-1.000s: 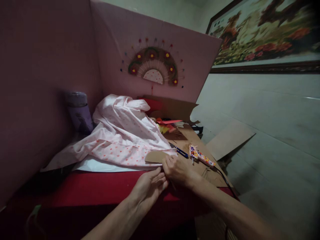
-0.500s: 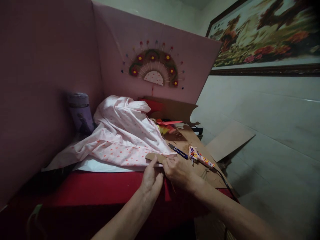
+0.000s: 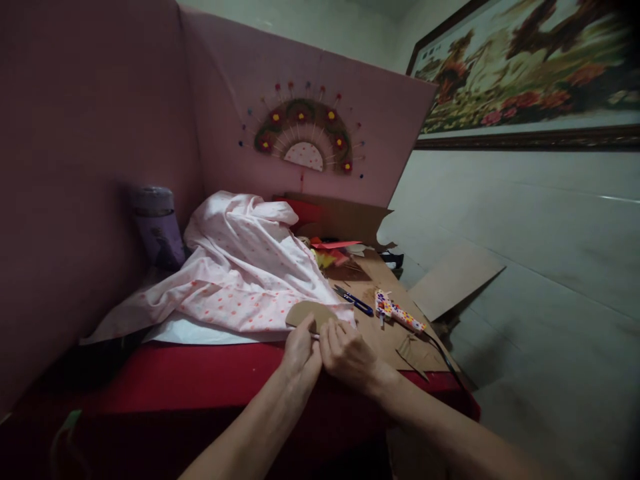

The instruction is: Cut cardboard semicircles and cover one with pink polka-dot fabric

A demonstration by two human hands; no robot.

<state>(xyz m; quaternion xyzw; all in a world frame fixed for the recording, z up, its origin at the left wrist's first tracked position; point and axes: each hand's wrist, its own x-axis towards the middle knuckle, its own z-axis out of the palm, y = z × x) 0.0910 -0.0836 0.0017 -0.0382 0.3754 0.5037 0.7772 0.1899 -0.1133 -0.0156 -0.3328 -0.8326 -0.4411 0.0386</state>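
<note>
Between my hands is a small brown cardboard piece (image 3: 305, 312) with a rounded upper edge, tilted up at the table's front. My left hand (image 3: 301, 348) is closed on its lower left part, thumb on the near face. Closed fingers of my right hand (image 3: 345, 347) grip its right side; the piece's lower edge is hidden by both hands. Right behind it spreads a pink cloth with red dots (image 3: 235, 303), bunched up at the back. Thread snips (image 3: 354, 300) and a flower-patterned glue gun (image 3: 399, 312) lie to the right of my hands.
A purple bottle (image 3: 159, 230) stands at the left. The red-covered table (image 3: 200, 380) has a cardboard sheet (image 3: 390, 347) on its right, with scraps on it. A pink panel (image 3: 220, 80) at the back bears a decorated fan (image 3: 300, 113) ringed with pins. A framed picture (image 3: 530, 87) hangs right.
The cardboard piece has tipped up, so more of its face shows. My right hand has shifted slightly left and turned, and a dark strip near it is no longer visible below my hands.
</note>
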